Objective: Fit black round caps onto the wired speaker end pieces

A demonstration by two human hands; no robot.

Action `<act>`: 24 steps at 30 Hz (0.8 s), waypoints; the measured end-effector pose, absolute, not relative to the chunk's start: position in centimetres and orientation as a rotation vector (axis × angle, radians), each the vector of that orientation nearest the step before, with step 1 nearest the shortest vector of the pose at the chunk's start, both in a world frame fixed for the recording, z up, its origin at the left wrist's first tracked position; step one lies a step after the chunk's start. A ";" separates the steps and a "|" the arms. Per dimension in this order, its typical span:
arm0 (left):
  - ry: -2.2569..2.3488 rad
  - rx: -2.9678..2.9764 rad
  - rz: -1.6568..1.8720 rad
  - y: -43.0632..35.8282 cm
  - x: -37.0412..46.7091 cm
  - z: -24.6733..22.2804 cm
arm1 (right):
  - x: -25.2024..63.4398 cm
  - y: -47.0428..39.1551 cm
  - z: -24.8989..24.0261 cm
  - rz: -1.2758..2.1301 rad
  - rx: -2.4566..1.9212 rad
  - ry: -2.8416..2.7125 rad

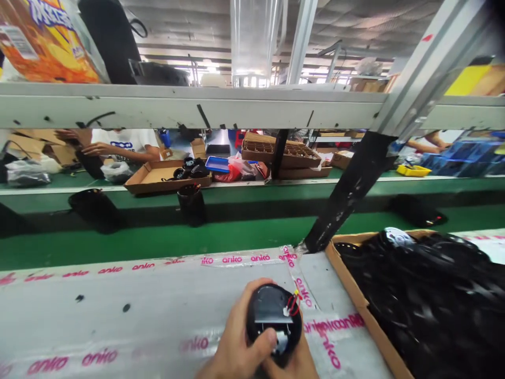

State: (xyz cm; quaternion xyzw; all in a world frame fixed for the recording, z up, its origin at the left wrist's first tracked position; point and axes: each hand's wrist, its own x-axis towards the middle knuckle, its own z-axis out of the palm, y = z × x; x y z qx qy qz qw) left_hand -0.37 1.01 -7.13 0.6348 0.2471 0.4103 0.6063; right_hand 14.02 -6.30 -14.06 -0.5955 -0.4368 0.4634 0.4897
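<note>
Nearest the camera, at the near edge of the workbench [118, 310], both hands close around a round black housing [274, 321]. The left hand [236, 342] wraps its left side with the thumb pressed across the open face; the right hand [300, 363] cups it from below and is mostly out of view, so its grip is only partly visible. Inside the face sit a metal plate and a small pale part, and red and yellow wires [294, 302] stick out at the upper right rim.

The housing looks like rigid moulded plastic, probably light and fairly smooth, so a grip around the outer wall seems safest; the thin wires look fragile and are best kept clear of the fingers.

The bench top is covered in grey sheet sealed with printed tape [244, 259]. Just right of the hands a cardboard tray [355, 295] is heaped with similar black parts. Beyond the far edge runs a green conveyor belt [221, 237] carrying a black cylinder [191, 204]. A black strut [347, 189] slants down to the bench. Across the belt another person's arm [118, 150] rests near a flat carton [158, 176].
</note>
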 end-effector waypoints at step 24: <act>0.752 1.415 0.743 2.5 -0.4 -2.4 | 20.0 -4.8 -9.7 1.350 -1.022 -1.213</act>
